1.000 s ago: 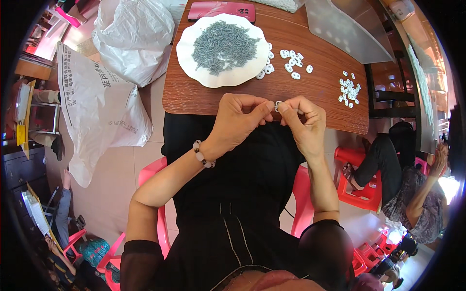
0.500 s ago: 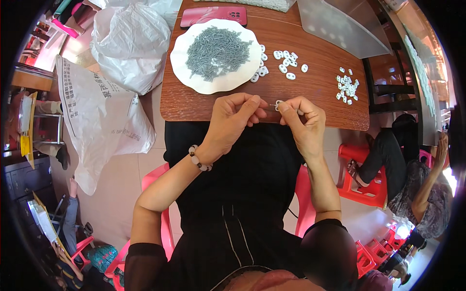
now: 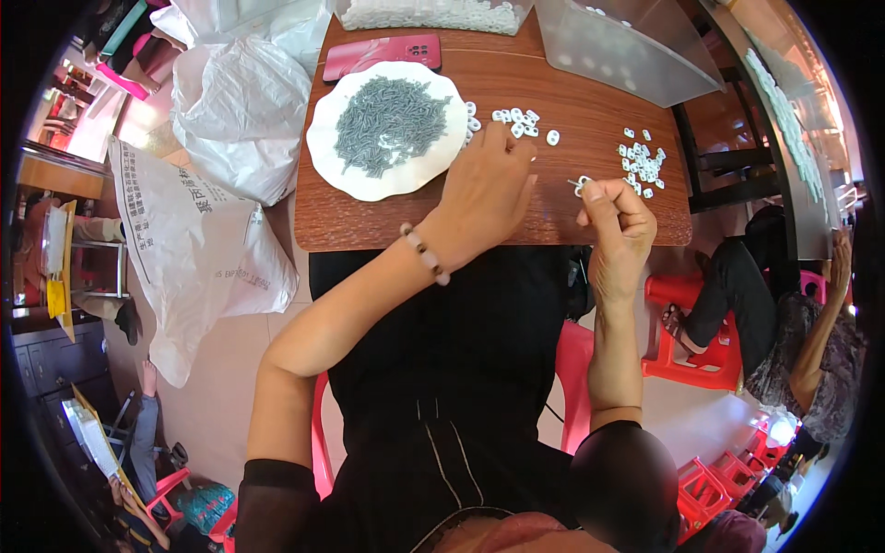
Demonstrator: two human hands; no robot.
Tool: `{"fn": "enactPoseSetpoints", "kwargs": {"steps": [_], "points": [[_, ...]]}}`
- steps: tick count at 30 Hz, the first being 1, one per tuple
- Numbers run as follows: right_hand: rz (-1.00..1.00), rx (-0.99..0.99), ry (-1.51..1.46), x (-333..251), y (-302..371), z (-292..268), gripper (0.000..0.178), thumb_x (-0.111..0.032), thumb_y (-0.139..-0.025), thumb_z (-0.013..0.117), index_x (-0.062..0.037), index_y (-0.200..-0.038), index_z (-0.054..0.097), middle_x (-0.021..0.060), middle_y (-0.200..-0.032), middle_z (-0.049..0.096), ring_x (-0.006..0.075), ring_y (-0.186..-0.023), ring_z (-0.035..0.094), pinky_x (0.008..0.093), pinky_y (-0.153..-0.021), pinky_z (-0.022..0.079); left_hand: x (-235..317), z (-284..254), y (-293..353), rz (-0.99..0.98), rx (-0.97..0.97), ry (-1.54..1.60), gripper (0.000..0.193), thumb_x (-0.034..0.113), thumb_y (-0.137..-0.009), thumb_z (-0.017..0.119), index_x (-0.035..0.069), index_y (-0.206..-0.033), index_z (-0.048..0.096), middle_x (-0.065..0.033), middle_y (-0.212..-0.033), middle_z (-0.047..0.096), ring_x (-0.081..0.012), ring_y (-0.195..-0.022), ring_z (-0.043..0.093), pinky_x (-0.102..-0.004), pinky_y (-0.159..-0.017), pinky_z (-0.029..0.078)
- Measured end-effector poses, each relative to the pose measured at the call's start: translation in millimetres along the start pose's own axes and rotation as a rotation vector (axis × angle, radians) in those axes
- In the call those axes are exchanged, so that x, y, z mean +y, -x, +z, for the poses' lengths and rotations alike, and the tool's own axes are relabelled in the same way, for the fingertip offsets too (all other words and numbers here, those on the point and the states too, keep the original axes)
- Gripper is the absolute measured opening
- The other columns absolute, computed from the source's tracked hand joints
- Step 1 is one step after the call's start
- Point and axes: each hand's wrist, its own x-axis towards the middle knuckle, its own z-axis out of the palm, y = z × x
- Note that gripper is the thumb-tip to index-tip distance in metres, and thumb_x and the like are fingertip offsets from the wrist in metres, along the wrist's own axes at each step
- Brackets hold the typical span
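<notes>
My right hand [image 3: 622,217] is closed in a pinch above the table's front edge. Between its thumb and forefinger sits a small white two-holed plastic piece [image 3: 583,187], with a thin grey pin sticking out to the left. My left hand [image 3: 489,189] stretches palm down over the table, its fingers reaching to a small group of white two-holed pieces [image 3: 528,118]. Those fingers look apart, though the tips are partly hidden. Beside this hand stands a scalloped white plate [image 3: 323,138] heaped with small grey pins [image 3: 387,124].
A pink phone [image 3: 383,57] lies behind the plate. More white pieces [image 3: 643,164] are gathered at the table's right. Two translucent bins [image 3: 636,55] stand along the back. White sacks [image 3: 198,249] fill the floor at left; a person sits at right near a red stool [image 3: 691,359].
My hands have drawn apart. The left has moved forward to the white pieces, and the right has shifted right, still pinching its piece with the pin.
</notes>
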Motion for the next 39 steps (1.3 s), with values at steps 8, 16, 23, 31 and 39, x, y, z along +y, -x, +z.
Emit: {"fn": "enactPoseSetpoints", "kwargs": {"steps": [8,16,23,31,39], "points": [[-0.024,-0.019,0.031,-2,-2,-4,0.015,-0.012,-0.090,0.064,-0.0012,-0.080,0.063,-0.0021,-0.065,0.058,0.0019,-0.059,0.049,0.0178,-0.057,0.037,-18,26,-15,0.003,-0.123,-0.178,0.011,0.012,-0.079,0.067,0.004,-0.086,0.065,-0.0132,-0.086,0.057,-0.0303,-0.083,0.057,-0.0401,-0.069,0.048],[0.046,-0.031,-0.043,-1,-1,-2,0.015,-0.013,-0.090,0.063,-0.0018,-0.080,0.063,-0.0020,-0.064,0.057,0.0012,-0.058,0.047,0.0168,-0.055,0.036,-4,-17,8,-0.561,-0.218,0.687,0.022,0.021,-0.088,0.067,0.000,-0.096,0.069,-0.0052,-0.085,0.067,-0.0143,-0.069,0.060,-0.0247,-0.064,0.047],[0.097,-0.133,-0.036,-1,9,10,0.016,-0.012,-0.091,0.063,-0.0019,-0.079,0.063,-0.0026,-0.064,0.057,0.0006,-0.058,0.047,0.0171,-0.054,0.035,3,-44,37,-0.990,-0.248,1.413,0.028,0.023,-0.092,0.064,0.002,-0.109,0.065,-0.0039,-0.095,0.068,-0.0072,-0.080,0.060,-0.0200,-0.070,0.048],[0.071,-0.192,0.040,-2,18,20,0.015,-0.011,-0.090,0.063,-0.0018,-0.078,0.062,-0.0035,-0.063,0.057,0.0001,-0.058,0.047,0.0171,-0.055,0.035,1,-48,48,-1.001,-0.228,1.546,0.026,0.021,-0.093,0.063,0.003,-0.110,0.064,-0.0040,-0.095,0.067,-0.0080,-0.081,0.061,-0.0204,-0.072,0.049],[0.230,-0.252,-0.216,1,23,27,0.018,-0.016,-0.094,0.058,-0.0020,-0.084,0.062,-0.0009,-0.068,0.058,0.0034,-0.062,0.049,0.0196,-0.059,0.038,18,-34,45,-0.862,-0.056,1.441,0.022,0.018,-0.091,0.064,0.001,-0.106,0.065,-0.0038,-0.089,0.068,-0.0069,-0.077,0.062,-0.0204,-0.070,0.049]]}}
